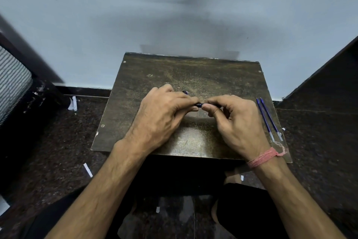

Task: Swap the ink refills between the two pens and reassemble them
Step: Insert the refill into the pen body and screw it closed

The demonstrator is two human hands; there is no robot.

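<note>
Both my hands meet over the middle of a small dark wooden table [193,72]. My left hand [162,111] and my right hand [232,118] pinch a dark blue pen body [199,105] between their fingertips; only a short piece shows between them. Another dark blue pen part [185,92] peeks out behind my left fingers; whether my left hand holds it, I cannot tell. Two thin blue ink refills [268,118] lie side by side near the table's right edge, apart from my right hand.
The table stands against a pale blue wall. Dark speckled floor surrounds it, with scraps of white paper [73,103] scattered about. A dark furniture piece [17,83] stands at the left and another dark panel at the right. My legs are under the table's near edge.
</note>
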